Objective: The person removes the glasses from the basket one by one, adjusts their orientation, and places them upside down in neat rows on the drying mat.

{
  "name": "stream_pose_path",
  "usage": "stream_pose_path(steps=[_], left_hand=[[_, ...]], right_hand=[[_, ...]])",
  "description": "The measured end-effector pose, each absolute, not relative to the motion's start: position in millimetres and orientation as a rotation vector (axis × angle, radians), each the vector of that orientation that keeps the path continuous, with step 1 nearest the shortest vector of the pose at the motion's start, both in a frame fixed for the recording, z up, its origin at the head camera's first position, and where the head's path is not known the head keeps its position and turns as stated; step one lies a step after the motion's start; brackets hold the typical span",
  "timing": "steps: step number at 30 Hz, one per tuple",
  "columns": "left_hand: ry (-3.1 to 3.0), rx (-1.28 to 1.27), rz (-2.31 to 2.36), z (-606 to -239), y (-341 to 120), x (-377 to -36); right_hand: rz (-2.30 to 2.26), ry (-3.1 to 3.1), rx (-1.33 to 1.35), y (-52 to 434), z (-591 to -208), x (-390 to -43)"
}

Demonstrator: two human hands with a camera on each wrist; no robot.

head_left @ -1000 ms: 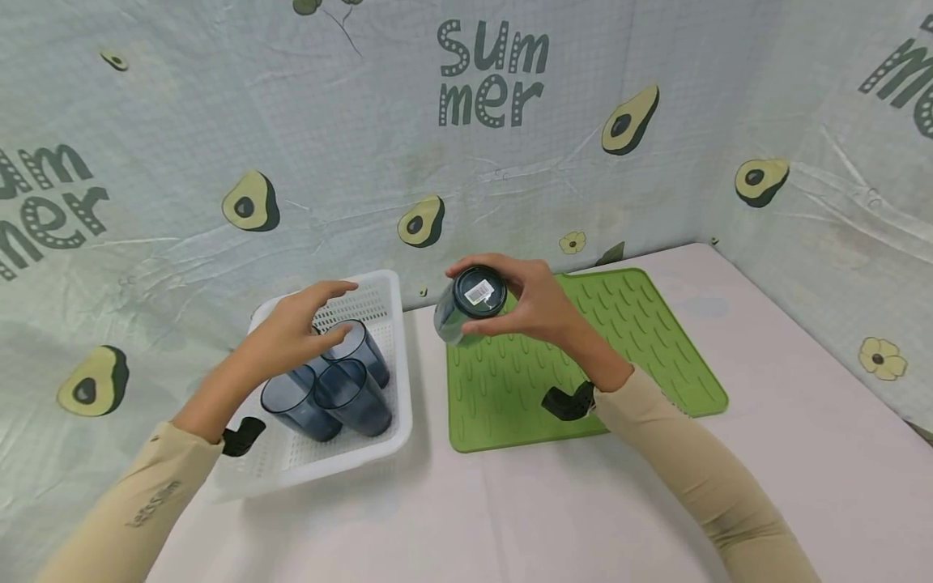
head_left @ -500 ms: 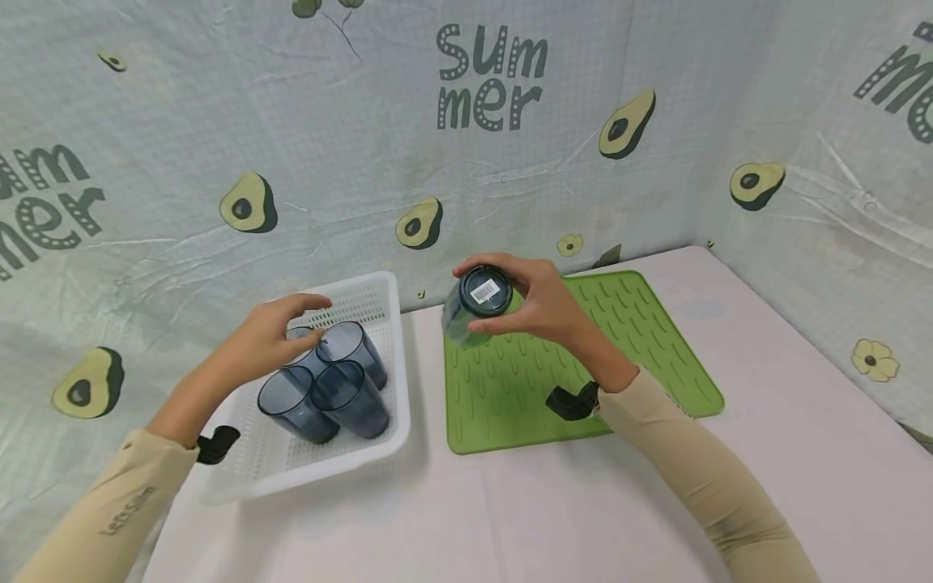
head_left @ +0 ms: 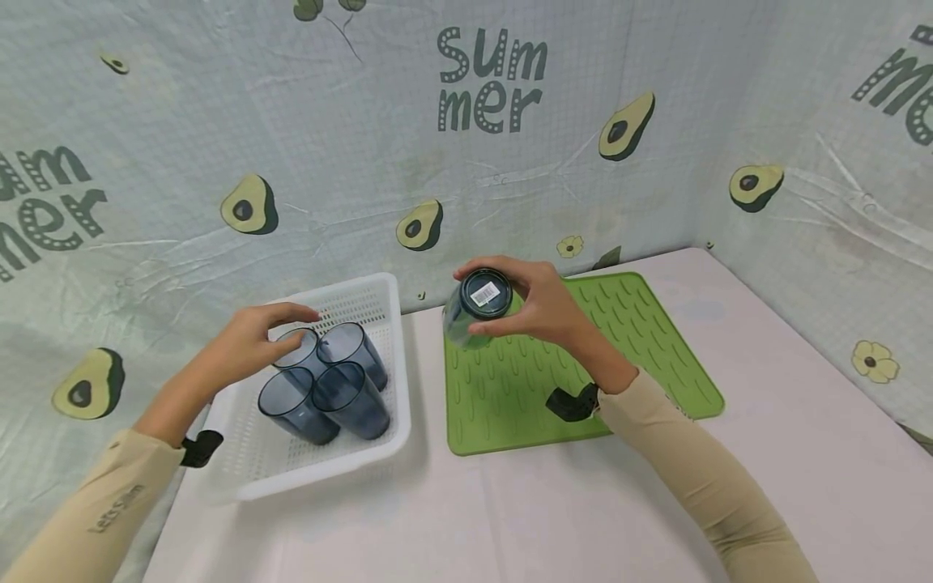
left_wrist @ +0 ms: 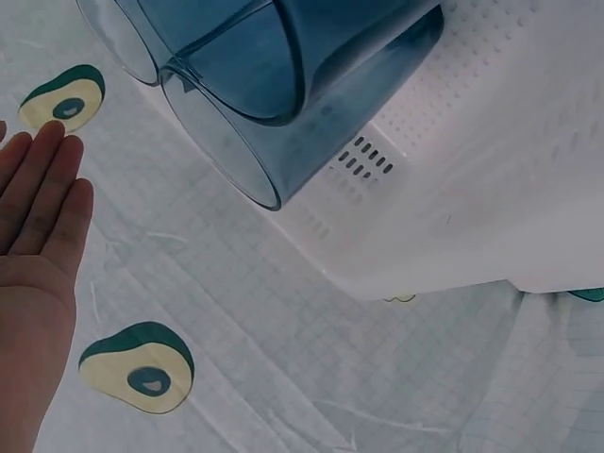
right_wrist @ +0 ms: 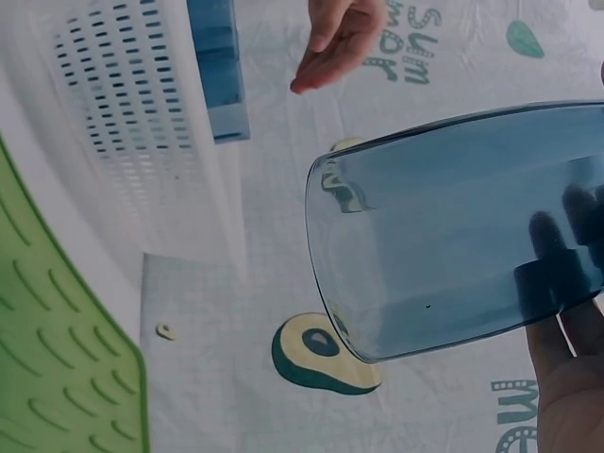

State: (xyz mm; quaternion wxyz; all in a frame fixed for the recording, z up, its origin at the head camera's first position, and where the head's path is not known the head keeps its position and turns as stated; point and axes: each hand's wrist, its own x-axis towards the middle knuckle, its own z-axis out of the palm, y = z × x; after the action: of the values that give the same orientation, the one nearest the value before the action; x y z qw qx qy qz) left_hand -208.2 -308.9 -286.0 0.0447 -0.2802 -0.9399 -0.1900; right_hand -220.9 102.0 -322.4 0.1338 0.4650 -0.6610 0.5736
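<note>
My right hand (head_left: 539, 304) grips a blue-tinted glass tumbler (head_left: 486, 295) near its base. It is held tilted above the back left of the green mat (head_left: 525, 405), its base with a barcode sticker facing the head camera. In the right wrist view, the tumbler's mouth (right_wrist: 326, 274) points left, toward the other hand. My left hand (head_left: 248, 340) hovers with fingers extended and thumb apart over the white basket (head_left: 404, 380), holding nothing. Several more blue tumblers (head_left: 351, 401) stand mouth up and slightly leaning together in that basket. The left wrist view shows the hand's fingers straight, apart from the tumblers.
A pale pink table surface (head_left: 408, 526) lies in front of the basket and mat. Behind and at the sides hangs a white cloth (head_left: 328, 146) printed with avocados and lettering. The basket's raised walls stand around the tumblers.
My left hand has moved left and a little down, away from the held tumbler. My right hand has shifted slightly right with the tumbler, then stayed nearly still.
</note>
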Motion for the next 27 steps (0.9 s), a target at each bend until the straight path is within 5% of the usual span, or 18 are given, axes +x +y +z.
stream_pose_path(steps=[27], left_hand=[[-2.969,-0.936,-0.478,-305,-345,-228]], right_hand=[[1.633,-1.922,1.364,109,-325,-221]])
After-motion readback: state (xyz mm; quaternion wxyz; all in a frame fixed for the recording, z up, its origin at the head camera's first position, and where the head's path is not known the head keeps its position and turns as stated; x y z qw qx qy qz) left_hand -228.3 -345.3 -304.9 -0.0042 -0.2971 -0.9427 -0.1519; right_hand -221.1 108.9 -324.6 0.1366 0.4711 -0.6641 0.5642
